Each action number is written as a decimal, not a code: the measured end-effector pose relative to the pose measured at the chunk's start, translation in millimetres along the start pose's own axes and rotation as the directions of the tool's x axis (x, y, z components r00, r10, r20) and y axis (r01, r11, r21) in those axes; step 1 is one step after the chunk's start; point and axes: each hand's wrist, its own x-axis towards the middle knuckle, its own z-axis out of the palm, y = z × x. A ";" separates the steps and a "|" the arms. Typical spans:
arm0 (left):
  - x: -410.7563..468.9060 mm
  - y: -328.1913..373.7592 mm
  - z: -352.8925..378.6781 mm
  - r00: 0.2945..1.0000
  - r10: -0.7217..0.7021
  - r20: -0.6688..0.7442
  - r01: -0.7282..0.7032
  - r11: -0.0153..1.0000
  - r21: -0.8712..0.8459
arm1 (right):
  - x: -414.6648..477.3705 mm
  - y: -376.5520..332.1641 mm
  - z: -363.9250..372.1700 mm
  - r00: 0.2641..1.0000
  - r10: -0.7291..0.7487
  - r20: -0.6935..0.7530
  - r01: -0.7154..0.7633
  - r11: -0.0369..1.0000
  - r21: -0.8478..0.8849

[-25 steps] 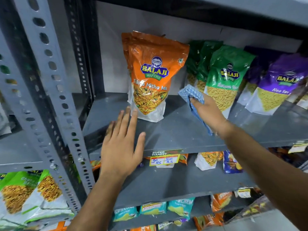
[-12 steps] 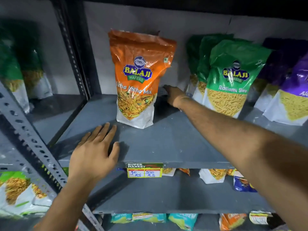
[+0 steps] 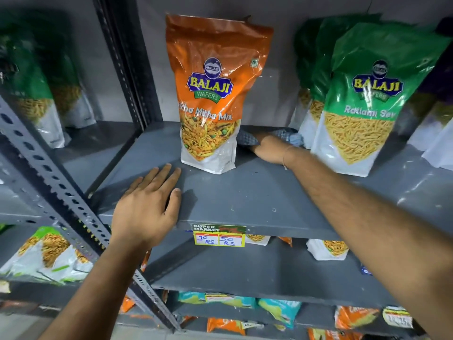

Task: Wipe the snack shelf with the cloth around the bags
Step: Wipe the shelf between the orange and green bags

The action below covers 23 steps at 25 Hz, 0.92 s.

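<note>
A grey metal shelf (image 3: 245,192) carries an upright orange Balaji snack bag (image 3: 213,94) and green Ratlami Sev bags (image 3: 367,99) to its right. My right hand (image 3: 269,149) reaches deep between the orange and green bags, pressing a blue checked cloth (image 3: 282,137) flat on the shelf behind the orange bag. Part of the cloth is hidden by the hand and the bag. My left hand (image 3: 149,207) rests palm down on the shelf's front left edge, fingers spread, holding nothing.
A perforated grey upright (image 3: 61,192) runs diagonally at the left, with more snack bags (image 3: 49,94) on the neighbouring rack. A yellow price tag (image 3: 219,235) hangs on the shelf lip. Purple bags (image 3: 436,94) stand at far right. Lower shelves hold small packets (image 3: 326,249).
My right hand has carried the cloth from the shelf's middle to the back, between the orange and green bags. The left hand has stayed on the front edge. The camera has moved closer.
</note>
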 end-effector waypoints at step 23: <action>1.0 -5.8 5.7 0.998 0.038 -0.045 -0.038 0.999 -0.003 | -53.6 10.7 -0.7 0.997 0.056 -0.062 -0.060 0.996 -0.061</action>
